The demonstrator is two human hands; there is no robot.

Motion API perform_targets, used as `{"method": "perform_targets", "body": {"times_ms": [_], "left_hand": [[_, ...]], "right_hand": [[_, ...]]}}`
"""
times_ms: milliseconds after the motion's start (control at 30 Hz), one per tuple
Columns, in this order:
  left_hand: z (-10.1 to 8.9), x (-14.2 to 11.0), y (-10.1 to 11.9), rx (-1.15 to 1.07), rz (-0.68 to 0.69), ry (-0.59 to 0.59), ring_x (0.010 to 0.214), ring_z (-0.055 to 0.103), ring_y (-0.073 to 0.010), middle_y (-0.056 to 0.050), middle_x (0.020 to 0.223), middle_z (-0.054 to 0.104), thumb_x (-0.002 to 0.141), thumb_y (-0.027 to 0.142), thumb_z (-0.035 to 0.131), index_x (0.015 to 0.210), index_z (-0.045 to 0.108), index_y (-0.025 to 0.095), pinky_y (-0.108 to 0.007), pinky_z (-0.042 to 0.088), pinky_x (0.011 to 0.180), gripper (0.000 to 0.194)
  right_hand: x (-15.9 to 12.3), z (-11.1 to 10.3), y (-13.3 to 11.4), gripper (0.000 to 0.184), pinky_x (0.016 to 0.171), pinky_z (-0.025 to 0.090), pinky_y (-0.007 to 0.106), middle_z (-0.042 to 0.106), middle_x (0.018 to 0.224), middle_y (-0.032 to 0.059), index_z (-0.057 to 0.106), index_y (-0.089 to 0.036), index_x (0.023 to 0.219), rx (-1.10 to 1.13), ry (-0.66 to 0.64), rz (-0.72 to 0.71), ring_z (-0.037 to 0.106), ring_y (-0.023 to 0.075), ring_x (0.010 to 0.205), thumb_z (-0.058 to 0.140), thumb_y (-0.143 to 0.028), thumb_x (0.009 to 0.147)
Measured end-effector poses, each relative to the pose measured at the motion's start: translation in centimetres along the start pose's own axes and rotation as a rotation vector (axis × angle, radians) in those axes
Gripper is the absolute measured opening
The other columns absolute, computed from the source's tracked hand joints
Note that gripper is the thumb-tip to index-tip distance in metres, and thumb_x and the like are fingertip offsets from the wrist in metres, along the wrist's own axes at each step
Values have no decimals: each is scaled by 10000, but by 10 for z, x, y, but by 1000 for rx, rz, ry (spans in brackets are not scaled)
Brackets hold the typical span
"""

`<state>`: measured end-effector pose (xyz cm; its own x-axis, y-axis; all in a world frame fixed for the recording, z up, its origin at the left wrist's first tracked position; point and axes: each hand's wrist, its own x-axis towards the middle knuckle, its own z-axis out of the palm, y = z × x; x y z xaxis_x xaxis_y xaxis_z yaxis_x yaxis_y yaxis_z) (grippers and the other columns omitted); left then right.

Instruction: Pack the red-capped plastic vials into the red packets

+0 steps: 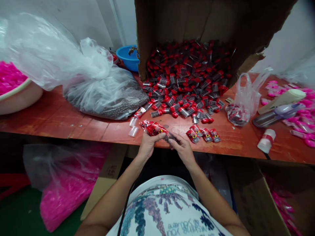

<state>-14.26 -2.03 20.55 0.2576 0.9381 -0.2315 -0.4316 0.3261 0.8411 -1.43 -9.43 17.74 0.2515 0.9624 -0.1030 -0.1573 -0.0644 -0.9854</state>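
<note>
Close to the table's front edge, my left hand (pixel 147 143) is closed on several small red printed packets (pixel 155 128), with the thumb across them. My right hand (pixel 181 146) is closed too, its fingertips pinching the dark end of a packet between the hands; the fingers partly hide that end. To the right of my hands lie several loose red packets (pixel 193 135) of the same look. Just left of the held packets are small clear plastic tubes (pixel 133 131). Beyond my hands spreads a pile of clear, dark-filled tubes with red caps (pixel 183 112).
A cardboard box (pixel 248 32) on its side holds the pile. A knotted bag of dark pellets (pixel 105 98) and a white basin (pixel 22 100) stand left, a blue bowl (pixel 128 59) behind. At right are a small bag (pixel 242 108), a roll (pixel 267 141) and pink pieces (pixel 305 114).
</note>
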Motion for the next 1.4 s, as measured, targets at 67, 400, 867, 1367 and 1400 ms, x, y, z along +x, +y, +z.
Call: {"method": "perform_targets", "body": {"times_ms": [67, 400, 867, 1367, 1400], "left_hand": [[1, -1, 2, 24, -28, -58, 718, 654, -163, -33, 791, 706, 492, 82, 826, 874, 679, 137, -255, 512, 709, 413], [-1, 2, -4, -4, -74, -6, 720, 658, -169, -34, 813, 706, 526, 119, 822, 892, 647, 143, -272, 531, 683, 407], [2, 2, -16, -22, -122, -28, 685, 665, -163, -33, 785, 708, 543, 130, 814, 863, 667, 140, -287, 540, 695, 352], [-9, 11, -24, -65, -177, 43, 736, 686, -220, -127, 894, 720, 608, 175, 785, 889, 672, 102, -320, 555, 675, 312], [-11, 13, -23, -85, -185, 75, 744, 688, -231, -138, 908, 719, 625, 172, 770, 887, 668, 101, -328, 559, 656, 290]], "right_hand": [[-1, 2, 0, 389, 542, 498, 225, 654, 931, 17, 618, -242, 1152, 77, -2, 25, 577, 109, 644, 643, -346, 778], [0, 2, 5, 423, 675, 537, 275, 637, 947, 17, 573, -261, 1205, 31, 21, -28, 594, 134, 743, 621, -344, 793], [4, -14, 12, 324, 637, 515, 252, 658, 835, -4, 640, -207, 968, 17, 73, 6, 600, 136, 710, 731, -289, 668], [4, -42, 18, 303, 763, 487, 340, 638, 997, 49, 643, -229, 1071, -526, 198, -129, 604, 200, 830, 618, -332, 787], [4, -48, 17, 290, 781, 479, 360, 626, 1014, 61, 648, -228, 1057, -674, 251, -141, 599, 217, 860, 617, -338, 791]]}}
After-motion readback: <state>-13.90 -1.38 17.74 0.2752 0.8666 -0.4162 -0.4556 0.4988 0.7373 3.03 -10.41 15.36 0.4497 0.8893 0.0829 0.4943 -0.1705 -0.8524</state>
